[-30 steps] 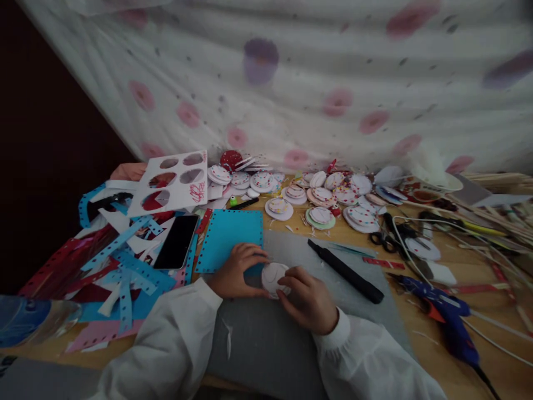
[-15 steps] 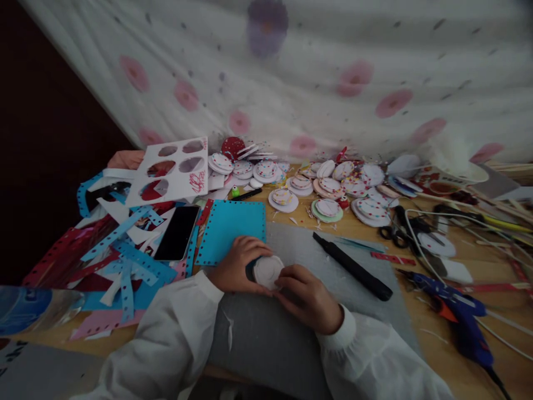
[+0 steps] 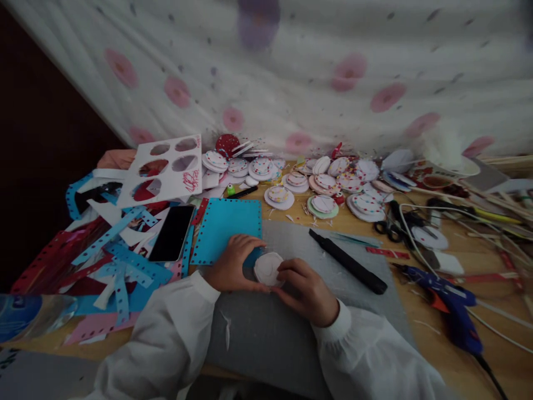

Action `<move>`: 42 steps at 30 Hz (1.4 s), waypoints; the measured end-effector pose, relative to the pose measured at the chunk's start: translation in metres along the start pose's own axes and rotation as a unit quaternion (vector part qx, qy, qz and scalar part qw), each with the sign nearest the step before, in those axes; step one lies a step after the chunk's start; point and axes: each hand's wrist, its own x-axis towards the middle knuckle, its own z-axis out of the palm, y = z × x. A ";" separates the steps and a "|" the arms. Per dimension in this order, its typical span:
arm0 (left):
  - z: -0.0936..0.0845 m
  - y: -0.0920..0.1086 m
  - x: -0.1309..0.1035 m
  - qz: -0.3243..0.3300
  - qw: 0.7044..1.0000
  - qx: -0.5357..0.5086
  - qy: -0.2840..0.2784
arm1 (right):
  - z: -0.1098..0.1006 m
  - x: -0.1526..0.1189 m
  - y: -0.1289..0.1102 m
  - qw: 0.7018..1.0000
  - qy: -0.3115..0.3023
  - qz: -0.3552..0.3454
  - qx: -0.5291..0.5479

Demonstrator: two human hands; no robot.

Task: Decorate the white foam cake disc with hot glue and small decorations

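White disc (image 3: 265, 270) over the mat (image 3: 266, 339), between my hands. Left hand's (image 3: 233, 264) grip spread in a C round it, thumb at its near edge; right hand's (image 3: 310, 291) grip pinching its right edge. Black tool (image 3: 347, 261) on mat's right side, phone (image 3: 172, 233) left of mat, glue gun (image 3: 460, 322) right of mat.

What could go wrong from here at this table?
The white disc might bend or slip: the right hand pinches its edge while the left hand curves around it. The right sleeve might knock the nearby black tool. The glue gun might burn if hot; the picture cannot show that.
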 end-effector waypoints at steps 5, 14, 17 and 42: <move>-0.001 0.002 0.001 -0.012 1.000 0.006 0.012 | -0.001 0.001 -0.001 1.000 -0.002 0.004 0.000; -0.002 0.002 0.003 -0.002 1.000 0.019 0.000 | 0.003 -0.001 0.002 1.000 -0.012 0.023 0.006; -0.003 0.003 0.003 -0.006 1.000 0.012 -0.006 | 0.003 -0.001 0.003 1.000 -0.011 0.024 0.008; -0.001 0.000 0.003 -0.018 1.000 -0.013 -0.011 | 0.004 0.001 0.005 0.999 -0.012 0.033 0.020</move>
